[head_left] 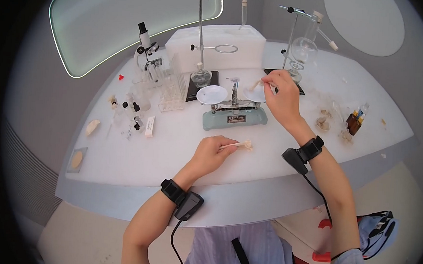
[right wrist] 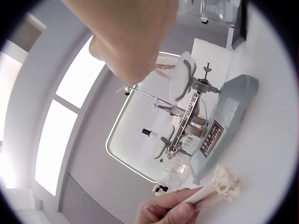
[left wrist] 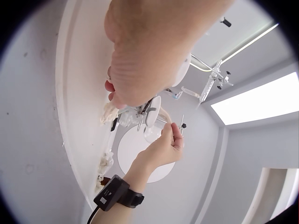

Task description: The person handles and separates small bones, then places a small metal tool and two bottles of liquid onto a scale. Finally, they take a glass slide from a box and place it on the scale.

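My left hand (head_left: 207, 156) pinches a white cotton wick (right wrist: 222, 184) with a frayed, fluffy end, low over the table in front of the balance. A teal balance scale (head_left: 235, 120) stands at the middle of the table with two white pans. Over its right pan (head_left: 249, 96), my right hand (head_left: 285, 98) pinches a pale, narrow strip (head_left: 256, 85), which looks like another wick. In the right wrist view that strip overlaps the pan's edge, and its upper end is hidden by the hand. The left pan (head_left: 212, 95) holds nothing visible.
Behind the balance are a retort stand (head_left: 201, 29) with a ring, a spirit lamp (head_left: 201, 76) and a white foam block (head_left: 251, 42). At left stand a microscope (head_left: 146, 43) and small bottles. Brown bottles (head_left: 354, 124) and cotton clumps lie right; a flask (head_left: 304, 49) hangs behind.
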A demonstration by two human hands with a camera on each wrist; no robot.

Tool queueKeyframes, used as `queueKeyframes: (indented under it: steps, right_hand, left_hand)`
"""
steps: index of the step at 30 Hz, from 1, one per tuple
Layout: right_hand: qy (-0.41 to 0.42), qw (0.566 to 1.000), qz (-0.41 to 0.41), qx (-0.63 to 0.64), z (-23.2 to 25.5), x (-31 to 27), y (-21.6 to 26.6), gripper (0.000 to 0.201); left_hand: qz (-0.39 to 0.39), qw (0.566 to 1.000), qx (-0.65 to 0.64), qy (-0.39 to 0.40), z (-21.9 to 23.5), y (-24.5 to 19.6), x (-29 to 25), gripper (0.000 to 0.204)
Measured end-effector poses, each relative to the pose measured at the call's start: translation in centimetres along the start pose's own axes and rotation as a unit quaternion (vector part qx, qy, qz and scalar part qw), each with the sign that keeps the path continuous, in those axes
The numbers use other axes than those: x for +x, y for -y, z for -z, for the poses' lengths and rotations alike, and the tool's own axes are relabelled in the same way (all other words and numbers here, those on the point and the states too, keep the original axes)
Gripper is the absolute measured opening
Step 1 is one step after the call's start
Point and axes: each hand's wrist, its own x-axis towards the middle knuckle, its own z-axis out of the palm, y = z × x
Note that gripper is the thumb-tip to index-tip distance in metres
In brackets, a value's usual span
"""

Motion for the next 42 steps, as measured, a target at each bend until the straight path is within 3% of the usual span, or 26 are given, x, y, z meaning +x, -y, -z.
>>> queueKeyframes:
  steps: [11,20,23,25,32,34,38,40,41,42]
  right_hand:
    - [0.059,0.996,0.001,0.059,-0.4,-3.1,1.3,0.010]
    - [0.075,0.995,0.064,-0.029,-0.3,-3.2,1.3,0.007]
    - [0.068,0.997,0.038,0.011,-0.5,-3.2,1.0,0.007]
    - [0.060,0.996,-0.041,0.055,-0.4,-3.1,1.0,0.008]
    - [0.064,0.992,-0.097,0.049,-0.9,-1.7,0.3,0.008]
    - [0.094,0.990,-0.106,-0.010,-1.2,-1.3,0.2,0.010]
    - [0.068,0.991,-0.109,-0.035,-0.5,-1.1,1.0,0.011]
    - [-0.020,0.998,-0.048,-0.035,0.1,-1.4,1.0,0.011]
    - [-0.018,0.998,-0.049,-0.034,0.5,-1.6,1.5,0.011]
    - [-0.007,0.997,-0.064,0.029,1.2,-1.9,2.2,0.011]
  left_hand:
    - [0.001,1.000,-0.004,-0.002,0.1,-0.3,0.0,0.027]
    - [-0.010,1.000,-0.004,-0.008,-0.1,0.2,0.0,0.026]
    - [-0.005,1.000,-0.002,-0.006,-0.1,0.0,0.0,0.027]
    - [0.001,1.000,0.000,-0.003,0.0,-0.2,0.0,0.027]
    - [-0.001,1.000,0.003,-0.005,-0.2,0.0,0.0,0.026]
    - [-0.004,1.000,0.001,-0.007,-0.3,0.3,0.1,0.025]
    - [0.003,0.999,-0.031,-0.012,-0.1,-0.1,0.0,0.023]
    - [0.023,0.999,-0.038,-0.009,0.0,-0.2,0.0,0.022]
    - [0.025,0.997,-0.072,-0.019,-0.1,0.0,-0.1,0.020]
    - [0.029,0.993,-0.107,-0.030,-0.1,0.1,0.0,0.018]
